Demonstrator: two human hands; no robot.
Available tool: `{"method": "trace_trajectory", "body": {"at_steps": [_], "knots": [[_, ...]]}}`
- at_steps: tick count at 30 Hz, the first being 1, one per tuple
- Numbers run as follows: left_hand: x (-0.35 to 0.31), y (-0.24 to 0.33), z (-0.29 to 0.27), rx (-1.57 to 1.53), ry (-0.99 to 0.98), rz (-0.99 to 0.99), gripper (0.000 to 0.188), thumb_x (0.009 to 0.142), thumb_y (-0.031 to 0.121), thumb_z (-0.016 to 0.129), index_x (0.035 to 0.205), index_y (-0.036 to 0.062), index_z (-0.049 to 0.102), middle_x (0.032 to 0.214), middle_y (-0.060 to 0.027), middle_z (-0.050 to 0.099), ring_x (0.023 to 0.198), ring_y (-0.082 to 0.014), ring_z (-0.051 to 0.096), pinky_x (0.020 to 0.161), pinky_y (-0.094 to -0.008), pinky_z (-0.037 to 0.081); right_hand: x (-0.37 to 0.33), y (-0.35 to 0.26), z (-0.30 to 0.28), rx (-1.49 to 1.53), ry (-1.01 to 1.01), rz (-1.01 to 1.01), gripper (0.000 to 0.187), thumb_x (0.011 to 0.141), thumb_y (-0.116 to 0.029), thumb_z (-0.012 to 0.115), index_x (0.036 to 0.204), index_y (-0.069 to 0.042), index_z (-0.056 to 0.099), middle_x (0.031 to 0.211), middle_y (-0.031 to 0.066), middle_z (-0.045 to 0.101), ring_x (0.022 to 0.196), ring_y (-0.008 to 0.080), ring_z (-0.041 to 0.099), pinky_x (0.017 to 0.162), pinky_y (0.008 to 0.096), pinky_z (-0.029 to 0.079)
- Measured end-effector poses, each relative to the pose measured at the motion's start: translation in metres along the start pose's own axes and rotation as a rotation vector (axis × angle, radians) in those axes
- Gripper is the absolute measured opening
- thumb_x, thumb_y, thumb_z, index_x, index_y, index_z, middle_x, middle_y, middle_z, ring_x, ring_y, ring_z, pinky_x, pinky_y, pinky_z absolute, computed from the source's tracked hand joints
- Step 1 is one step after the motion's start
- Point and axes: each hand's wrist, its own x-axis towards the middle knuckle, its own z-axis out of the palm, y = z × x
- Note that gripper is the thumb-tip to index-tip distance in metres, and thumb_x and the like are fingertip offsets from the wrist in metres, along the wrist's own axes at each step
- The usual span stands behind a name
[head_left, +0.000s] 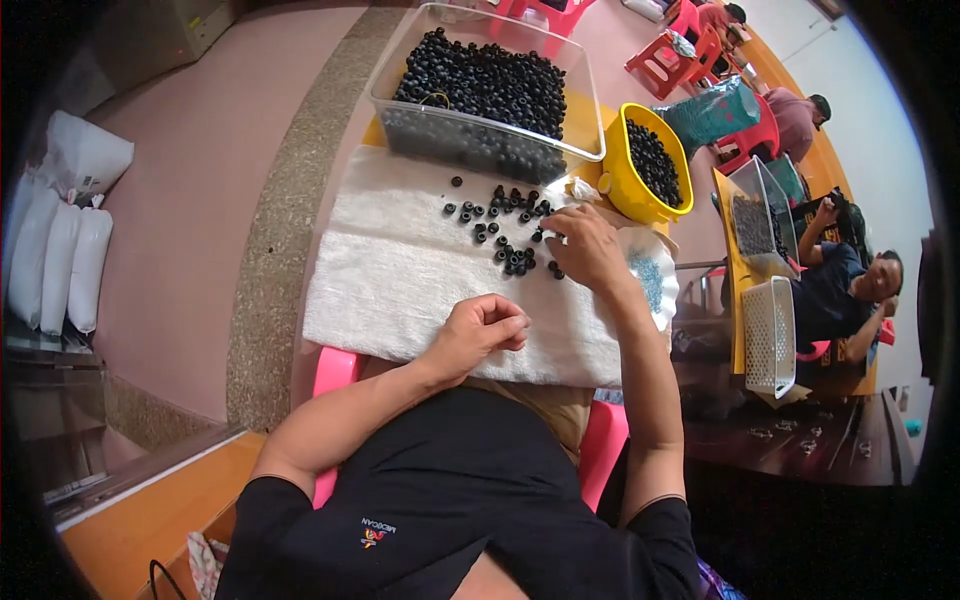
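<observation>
A loose group of small black ring-shaped pieces (515, 262) lies on a white towel (390, 270) spread over the table. My right hand (588, 248) reaches to the right side of this group. Its fingers are bent and a little apart, with the tips beside a black piece. Nearer to me, over the front part of the towel, my left hand (482, 332) is closed, thumb against the fingertips. Whatever it may hold is hidden. A white wavy-edged dish (668, 300) with tiny light-blue bits sits beside my right forearm.
Beyond the towel stands a clear plastic bin (470, 140) full of black pieces. A yellow basket (620, 190) holding more of them is to its right. Farther right, a person sits by another clear bin (740, 220) and a white perforated basket (770, 340). White sacks (60, 265) stand at left.
</observation>
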Motion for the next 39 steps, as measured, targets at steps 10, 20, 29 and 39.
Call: {"method": "trace_trajectory", "body": {"at_steps": [10,20,29,39], "knots": [[0.000,-0.002,-0.001,0.019,-0.005,0.001,0.017,0.096,0.013,0.066,0.106,0.0000,0.063,0.099,-0.0065,0.067,0.085,-0.0124,0.066,0.081,-0.0276,0.057,0.007,-0.009,0.010,-0.178,-0.066,-0.028,0.027,0.080,-0.008,0.063,0.104,-0.012,0.073,0.106,0.0030,0.070,0.099,0.0260,0.061,0.080,0.0393,0.054],[-0.001,0.001,-0.001,0.040,-0.002,-0.005,0.017,0.096,0.015,0.066,0.106,0.0010,0.064,0.098,-0.0053,0.067,0.085,-0.0115,0.066,0.080,-0.0267,0.056,0.000,-0.013,0.009,-0.133,-0.080,-0.041,0.029,0.080,-0.007,0.062,0.108,-0.010,0.072,0.113,0.0071,0.066,0.102,0.0288,0.061,0.084,0.0403,0.052],[0.000,0.000,0.002,0.019,-0.006,0.005,0.015,0.096,0.013,0.065,0.106,0.0008,0.063,0.098,-0.0058,0.067,0.085,-0.0125,0.066,0.080,-0.0272,0.056,-0.011,-0.009,0.012,-0.065,-0.017,-0.034,0.023,0.080,-0.013,0.071,0.102,-0.007,0.070,0.111,0.0093,0.065,0.102,0.0305,0.062,0.084,0.0414,0.052],[-0.001,0.003,0.003,-0.123,0.036,0.014,0.023,0.096,0.014,0.067,0.115,0.0039,0.058,0.095,-0.0040,0.066,0.083,-0.0115,0.065,0.077,-0.0257,0.055,-0.086,-0.061,-0.006,0.492,0.104,-0.069,0.025,0.078,-0.007,0.079,0.099,-0.003,0.067,0.096,0.0146,0.066,0.084,0.0281,0.066,0.071,0.0354,0.052]]}}
